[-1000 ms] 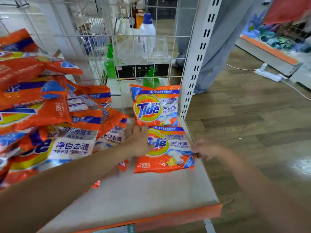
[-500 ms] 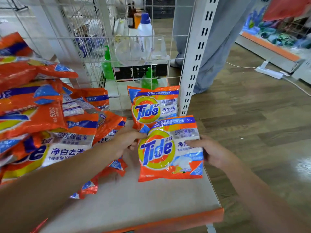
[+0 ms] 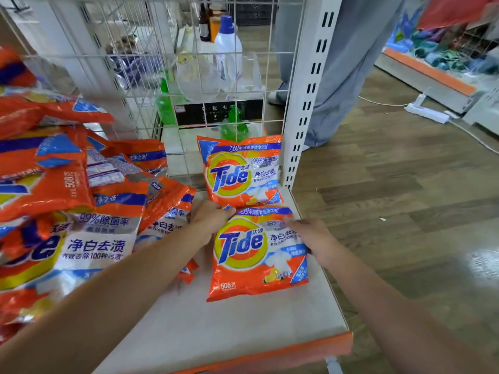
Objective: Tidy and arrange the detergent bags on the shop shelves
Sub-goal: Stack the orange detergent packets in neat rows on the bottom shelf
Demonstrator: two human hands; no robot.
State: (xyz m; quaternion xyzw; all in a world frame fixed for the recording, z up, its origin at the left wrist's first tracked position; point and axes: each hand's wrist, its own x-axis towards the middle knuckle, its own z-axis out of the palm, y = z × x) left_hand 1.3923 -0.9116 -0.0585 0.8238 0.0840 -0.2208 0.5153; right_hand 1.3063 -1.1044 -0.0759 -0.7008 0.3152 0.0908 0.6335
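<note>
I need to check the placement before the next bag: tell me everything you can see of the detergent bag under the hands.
The front bag is a glossy orange plastic pouch with a yellow-ringed blue Tide logo, white and blue panels and "508" printed at its lower left. It lies flat, face up, on the pale shelf near its right edge, its top edge meeting the bag behind. The left hand touches its upper left corner; the right hand rests on its right side.

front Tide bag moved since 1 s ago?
Yes. The front Tide bag shifted toward the shelf's front edge, away from the back Tide bag, which stayed against the wire grid.
</note>
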